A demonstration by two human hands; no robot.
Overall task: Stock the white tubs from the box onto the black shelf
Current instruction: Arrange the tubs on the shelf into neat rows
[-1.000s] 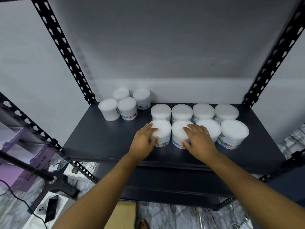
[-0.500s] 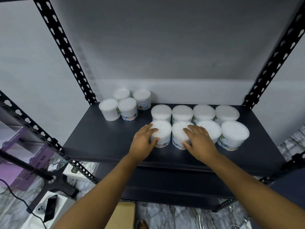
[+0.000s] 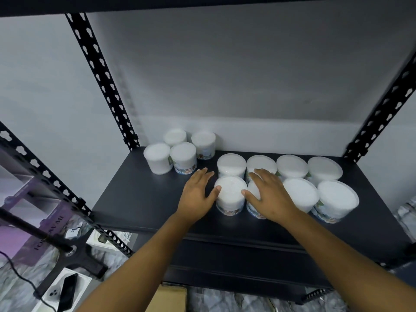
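Several white tubs stand on the black shelf [image 3: 139, 199]. A cluster sits at the back left [image 3: 183, 157], and two rows run along the right side [image 3: 292, 165]. My left hand [image 3: 198, 194] lies beside the front-left tub [image 3: 230, 194], fingers straight and pointing back, thumb touching the tub's side. My right hand [image 3: 270, 195] rests flat over the neighbouring front tub [image 3: 253, 194], fingers extended across its lid and thumb on its left edge. A corner of the cardboard box [image 3: 173, 298] shows below the shelf.
Black perforated uprights [image 3: 101, 79] frame the shelf at left and right, against a grey wall. On the floor at left are a black stand base [image 3: 74, 260], a phone [image 3: 67, 291] on a white box and a purple carton [image 3: 29, 224]. A lower shelf edge runs beneath.
My left hand's fingers have slid off the front-left tub's lid to its left side, leaving only the thumb on it. The right hand stays on its tub.
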